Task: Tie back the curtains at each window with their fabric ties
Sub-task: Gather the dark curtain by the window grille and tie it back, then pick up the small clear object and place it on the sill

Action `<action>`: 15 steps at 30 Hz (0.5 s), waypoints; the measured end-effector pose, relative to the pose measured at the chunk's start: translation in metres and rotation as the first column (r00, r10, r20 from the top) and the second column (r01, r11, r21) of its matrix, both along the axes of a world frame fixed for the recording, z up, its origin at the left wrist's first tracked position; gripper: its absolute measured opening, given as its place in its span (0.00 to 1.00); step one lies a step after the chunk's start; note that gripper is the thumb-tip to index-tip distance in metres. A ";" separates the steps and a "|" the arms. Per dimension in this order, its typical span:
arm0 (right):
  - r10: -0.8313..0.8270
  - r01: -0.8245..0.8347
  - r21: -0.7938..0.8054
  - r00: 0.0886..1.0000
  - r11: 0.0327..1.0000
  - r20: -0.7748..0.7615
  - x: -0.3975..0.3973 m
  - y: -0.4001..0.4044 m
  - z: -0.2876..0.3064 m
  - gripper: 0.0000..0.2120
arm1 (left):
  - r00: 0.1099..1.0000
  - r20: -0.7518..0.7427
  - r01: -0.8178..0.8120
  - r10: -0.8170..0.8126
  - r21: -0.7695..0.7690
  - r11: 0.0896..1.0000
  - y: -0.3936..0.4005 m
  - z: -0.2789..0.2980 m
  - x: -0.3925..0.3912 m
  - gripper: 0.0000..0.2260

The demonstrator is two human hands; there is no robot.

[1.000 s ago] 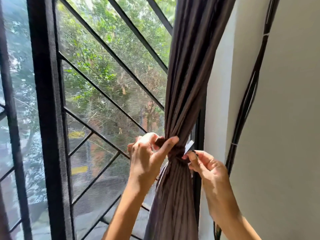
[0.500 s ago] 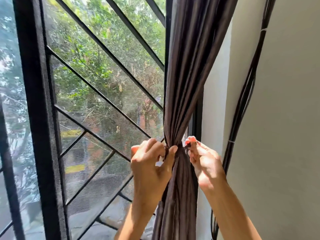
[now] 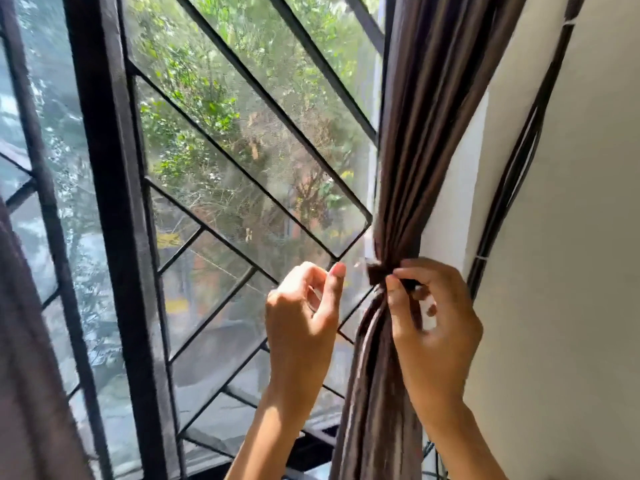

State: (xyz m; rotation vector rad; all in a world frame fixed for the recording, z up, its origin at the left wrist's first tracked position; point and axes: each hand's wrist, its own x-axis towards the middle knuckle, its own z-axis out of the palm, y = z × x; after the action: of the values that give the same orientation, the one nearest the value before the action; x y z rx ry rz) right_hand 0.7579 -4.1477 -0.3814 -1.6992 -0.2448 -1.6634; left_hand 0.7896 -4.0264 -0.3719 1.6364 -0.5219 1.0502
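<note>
The right hand [image 3: 429, 323] pinches the tie [image 3: 375, 273] round the curtain [image 3: 408, 168] right of centre, while the left hand [image 3: 304, 313], loosely curled and empty, hangs just left, apart from the upright bundle.

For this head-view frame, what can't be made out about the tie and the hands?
- Tie: whether it is knotted or closed; the right hand covers it and is motion-blurred.
- Curtain: top and hem cut off by the frame edges.
- Left hand: its inner fingers are curled out of sight; it seems to hold nothing.
</note>
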 end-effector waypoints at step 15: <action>0.355 -0.362 0.062 0.843 0.930 -0.403 -0.037 0.108 -0.115 0.02 | 0.909 -0.398 -0.165 0.125 -0.066 0.984 0.090 -0.111 -0.089 0.11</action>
State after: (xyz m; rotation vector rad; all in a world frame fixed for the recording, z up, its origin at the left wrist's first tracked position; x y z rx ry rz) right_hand 0.7209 -4.0394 -0.4960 -1.8363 -0.3503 -1.0074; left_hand 0.7009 -3.9359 -0.4828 1.7596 -0.0798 0.8061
